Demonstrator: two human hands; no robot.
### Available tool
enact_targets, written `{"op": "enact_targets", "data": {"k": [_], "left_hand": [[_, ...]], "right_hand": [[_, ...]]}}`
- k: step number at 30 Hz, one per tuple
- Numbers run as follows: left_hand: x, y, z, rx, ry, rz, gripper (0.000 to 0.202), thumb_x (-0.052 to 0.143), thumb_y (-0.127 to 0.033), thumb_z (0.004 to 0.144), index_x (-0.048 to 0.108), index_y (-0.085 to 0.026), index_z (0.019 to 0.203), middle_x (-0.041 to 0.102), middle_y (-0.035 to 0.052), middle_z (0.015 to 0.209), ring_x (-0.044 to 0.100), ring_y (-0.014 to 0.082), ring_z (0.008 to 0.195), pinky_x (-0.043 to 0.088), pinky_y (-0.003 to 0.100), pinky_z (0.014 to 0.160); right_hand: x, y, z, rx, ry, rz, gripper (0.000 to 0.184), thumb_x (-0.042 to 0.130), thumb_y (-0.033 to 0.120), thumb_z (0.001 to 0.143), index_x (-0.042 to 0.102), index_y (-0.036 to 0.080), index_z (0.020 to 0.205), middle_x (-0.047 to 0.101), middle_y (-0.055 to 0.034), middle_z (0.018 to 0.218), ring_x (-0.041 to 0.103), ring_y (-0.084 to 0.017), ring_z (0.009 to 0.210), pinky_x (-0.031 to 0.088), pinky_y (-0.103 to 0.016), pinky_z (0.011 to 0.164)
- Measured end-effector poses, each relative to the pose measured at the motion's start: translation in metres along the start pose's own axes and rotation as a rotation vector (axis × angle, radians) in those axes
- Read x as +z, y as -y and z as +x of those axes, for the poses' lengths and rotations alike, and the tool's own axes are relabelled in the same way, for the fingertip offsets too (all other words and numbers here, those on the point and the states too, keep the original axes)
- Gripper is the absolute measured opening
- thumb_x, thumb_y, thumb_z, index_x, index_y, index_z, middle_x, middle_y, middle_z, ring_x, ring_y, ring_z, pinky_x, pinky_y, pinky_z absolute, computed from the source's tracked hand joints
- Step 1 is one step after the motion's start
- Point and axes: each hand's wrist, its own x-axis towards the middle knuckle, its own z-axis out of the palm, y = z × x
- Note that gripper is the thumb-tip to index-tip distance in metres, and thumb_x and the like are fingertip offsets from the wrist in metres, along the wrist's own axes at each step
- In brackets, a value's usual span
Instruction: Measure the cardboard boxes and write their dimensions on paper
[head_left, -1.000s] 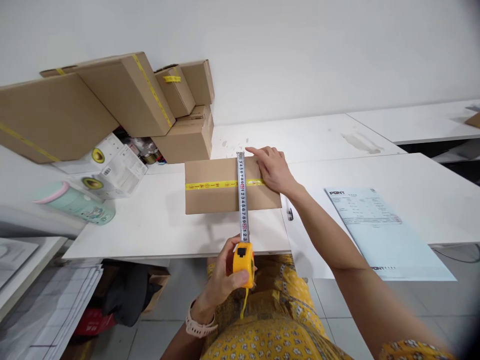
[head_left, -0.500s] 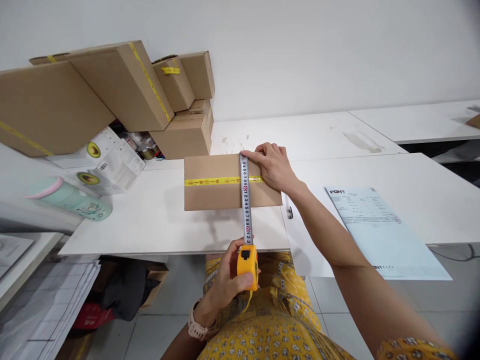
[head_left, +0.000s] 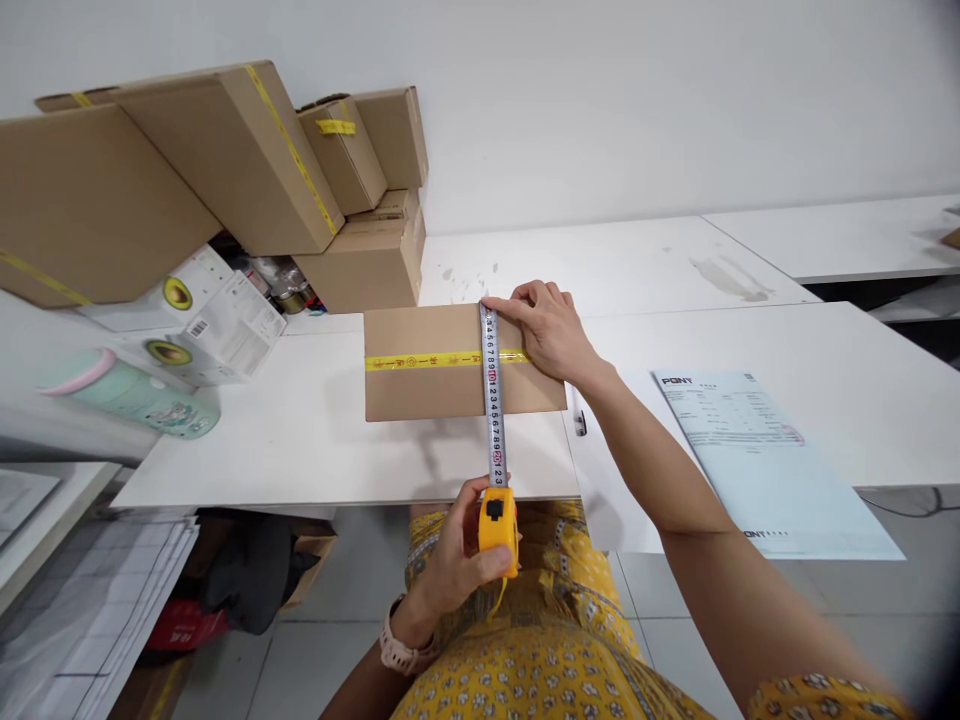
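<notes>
A flat cardboard box (head_left: 427, 375) with a strip of yellow tape lies on the white table (head_left: 315, 450) in front of me. My left hand (head_left: 457, 560) is closed around a yellow tape measure case (head_left: 498, 520) just off the table's near edge. Its metal blade (head_left: 493, 395) runs across the box from front to back. My right hand (head_left: 544, 330) pinches the blade's tip against the box's far edge, fingers pressed together.
Several cardboard boxes (head_left: 225, 180) lean in a stack at the back left, over white product boxes (head_left: 202, 320) and a mint-green bottle (head_left: 127, 395) lying on its side. A light blue printed sheet (head_left: 757, 460) lies at the right. A pen (head_left: 579, 420) lies beside the box.
My right hand went from fingers stretched near the blade to pinching its tip on the box's far edge. The tape case and left hand shifted slightly right.
</notes>
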Motion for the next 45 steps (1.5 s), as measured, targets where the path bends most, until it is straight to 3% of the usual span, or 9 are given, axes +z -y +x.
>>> {"op": "enact_targets", "data": {"k": [8, 13, 19, 24, 27, 31, 36, 40, 45], "left_hand": [[0.003, -0.005, -0.001, 0.018, -0.005, -0.011, 0.066, 0.083, -0.044, 0.073, 0.052, -0.028, 0.129, 0.058, 0.0074, 0.113, 0.064, 0.0215, 0.089, 0.060, 0.032, 0.068], [0.003, -0.015, -0.025, 0.166, -0.078, -0.059, 0.070, 0.085, -0.052, 0.068, 0.053, -0.034, 0.128, 0.054, 0.0087, 0.132, 0.064, 0.0230, 0.093, 0.061, 0.035, 0.070], [0.002, -0.032, -0.048, 0.247, -0.256, 0.063, 0.075, 0.083, -0.060, 0.068, 0.052, -0.033, 0.131, 0.055, 0.0120, 0.134, 0.065, 0.0284, 0.099, 0.060, 0.037, 0.074], [-0.008, -0.024, -0.049, 0.145, -0.168, 0.181, 0.078, 0.084, -0.052, 0.067, 0.051, -0.028, 0.133, 0.057, 0.0142, 0.134, 0.065, 0.0290, 0.099, 0.058, 0.037, 0.077], [-0.018, -0.017, -0.048, 0.067, -0.047, 0.440, 0.080, 0.082, -0.037, 0.065, 0.051, -0.025, 0.137, 0.061, 0.0140, 0.130, 0.064, 0.0282, 0.098, 0.055, 0.038, 0.083], [-0.023, -0.012, -0.042, -0.027, 0.113, 0.833, 0.086, 0.080, -0.025, 0.058, 0.051, -0.029, 0.139, 0.065, 0.0091, 0.125, 0.064, 0.0309, 0.103, 0.053, 0.041, 0.089], [-0.013, -0.015, -0.027, -0.046, 0.280, 0.977, 0.087, 0.083, -0.025, 0.056, 0.053, -0.029, 0.138, 0.066, 0.0090, 0.127, 0.064, 0.0351, 0.108, 0.050, 0.049, 0.097], [-0.007, -0.011, -0.020, -0.068, 0.189, 0.926, 0.102, 0.081, -0.027, 0.068, 0.030, -0.034, 0.156, 0.058, 0.0110, 0.141, 0.059, 0.0366, 0.122, 0.046, 0.052, 0.103], [0.006, -0.012, -0.013, 0.090, 0.038, 0.880, 0.115, 0.082, -0.028, 0.075, 0.006, -0.037, 0.161, 0.055, 0.0114, 0.142, 0.057, 0.0338, 0.127, 0.045, 0.053, 0.106]], "right_hand": [[0.000, 0.003, -0.001, 0.046, -0.003, 0.000, 0.048, 0.033, 0.028, 0.102, 0.048, 0.040, 0.146, 0.054, -0.0093, 0.117, 0.045, -0.028, 0.104, 0.036, -0.043, 0.089], [-0.007, 0.018, -0.013, 0.120, -0.082, 0.032, 0.055, 0.042, 0.049, 0.100, 0.041, 0.031, 0.152, 0.057, -0.0108, 0.117, 0.047, -0.030, 0.106, 0.039, -0.045, 0.091], [0.013, 0.056, -0.073, 0.074, -0.191, -0.026, 0.048, 0.056, 0.050, 0.095, 0.058, 0.028, 0.137, 0.062, -0.0125, 0.122, 0.050, -0.031, 0.111, 0.037, -0.048, 0.096], [0.032, 0.080, -0.128, 0.043, -0.194, 0.053, 0.040, 0.054, 0.029, 0.097, 0.058, 0.031, 0.137, 0.064, -0.0091, 0.129, 0.053, -0.028, 0.119, 0.036, -0.047, 0.103], [0.010, 0.075, -0.145, 0.334, -0.347, 0.348, 0.038, 0.045, 0.034, 0.101, 0.058, 0.031, 0.136, 0.066, -0.0094, 0.125, 0.058, -0.028, 0.115, 0.044, -0.048, 0.097], [-0.039, 0.056, -0.157, 0.678, -0.470, 0.896, 0.055, 0.024, 0.057, 0.102, 0.055, 0.030, 0.138, 0.070, -0.0085, 0.102, 0.062, -0.019, 0.068, 0.054, -0.039, 0.065], [-0.073, 0.043, -0.177, 0.790, -0.521, 1.075, 0.035, 0.058, 0.053, 0.093, 0.066, 0.028, 0.116, 0.065, -0.0029, 0.077, 0.045, -0.012, 0.046, 0.041, -0.029, 0.042], [-0.065, 0.045, -0.195, 0.768, -0.543, 1.056, 0.021, 0.062, 0.046, 0.093, 0.066, 0.029, 0.103, 0.062, -0.0015, 0.074, 0.049, -0.013, 0.050, 0.044, -0.031, 0.046], [-0.047, 0.078, -0.202, 0.493, -0.252, 0.987, 0.014, 0.061, 0.030, 0.095, 0.070, 0.031, 0.106, 0.062, -0.0027, 0.086, 0.059, -0.017, 0.075, 0.052, -0.034, 0.065]]}}
